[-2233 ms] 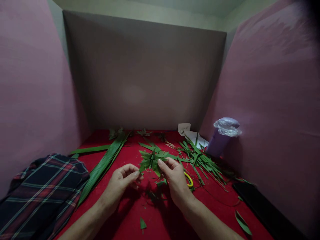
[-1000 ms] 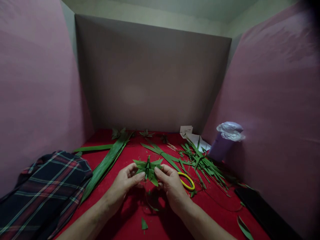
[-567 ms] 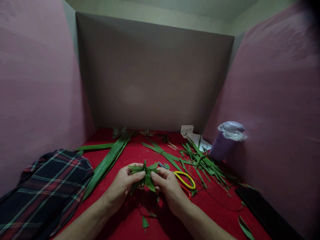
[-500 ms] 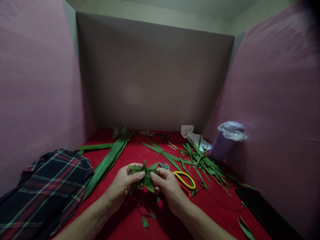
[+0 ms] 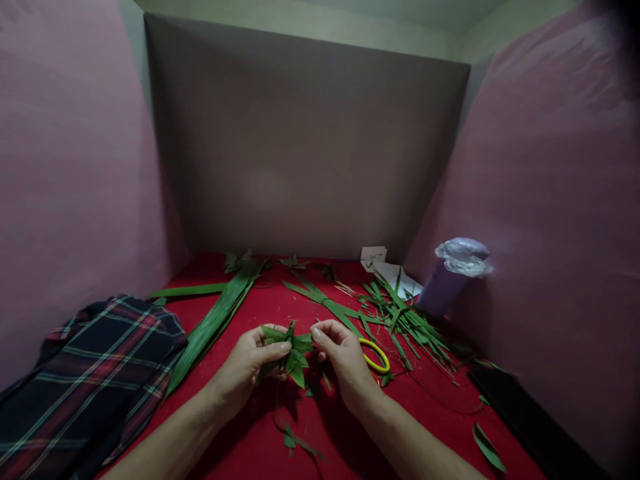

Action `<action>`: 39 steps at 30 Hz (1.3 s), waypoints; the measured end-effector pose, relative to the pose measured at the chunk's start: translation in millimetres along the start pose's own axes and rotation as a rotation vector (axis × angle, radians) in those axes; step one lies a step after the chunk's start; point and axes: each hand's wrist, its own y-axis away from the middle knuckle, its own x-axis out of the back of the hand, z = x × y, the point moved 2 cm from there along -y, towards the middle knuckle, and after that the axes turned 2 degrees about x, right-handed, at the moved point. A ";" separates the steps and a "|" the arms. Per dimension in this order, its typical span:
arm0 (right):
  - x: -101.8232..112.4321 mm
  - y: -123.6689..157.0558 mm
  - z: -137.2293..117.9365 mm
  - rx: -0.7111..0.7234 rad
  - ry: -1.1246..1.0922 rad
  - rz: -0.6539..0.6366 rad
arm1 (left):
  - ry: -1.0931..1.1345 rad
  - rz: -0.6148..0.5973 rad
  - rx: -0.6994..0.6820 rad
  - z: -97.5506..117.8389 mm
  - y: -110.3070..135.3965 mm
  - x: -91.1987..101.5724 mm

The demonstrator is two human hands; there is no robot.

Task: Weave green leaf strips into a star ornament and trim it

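A: What was in the left hand (image 5: 250, 357)?
B: A star-shaped leaf piece (image 5: 296, 360), low in the middle of the frame and held up off the red cloth (image 5: 270, 307). The thumb lay over it near its centre, pinning it firmly.
A: And the right hand (image 5: 345, 350)?
B: Thumb and forefinger were drawn together at the star's right-hand point. I couldn't tell whether they gripped that tip or only sat beside it.
A: How far along did it look?
B: Well on, I'd judge. Several pointed leaves already fanned out around a narrow upright middle, though the lower left points were hidden by the hand.
A: Anything unfinished?
B: The spread looked uneven, so the shaping was probably incomplete. Plenty of material lay unused too: long leaf blades (image 5: 220, 323) left of centre, and a heap of narrow green strips (image 5: 407, 320) at right of centre.
A: Signs of cutting?
B: Scraps, such as the leaf offcut (image 5: 289, 439) at bottom centre, and a yellow handle loop (image 5: 385, 360), probably scissors, just right of the right hand.
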 end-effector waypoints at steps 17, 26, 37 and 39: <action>1.0 -1.5 3.6 -0.025 -0.006 -0.024 | -0.038 0.030 -0.010 -11.7 -7.9 7.8; 0.3 0.4 3.3 -0.033 0.009 -0.044 | -0.021 0.007 -0.037 -8.9 -2.1 1.2; -0.3 0.0 5.8 -0.050 -0.009 -0.046 | -0.039 0.040 -0.027 -8.0 0.6 0.7; -0.5 -0.2 5.0 -0.050 -0.012 -0.046 | -0.042 0.048 -0.022 -9.2 -0.1 1.6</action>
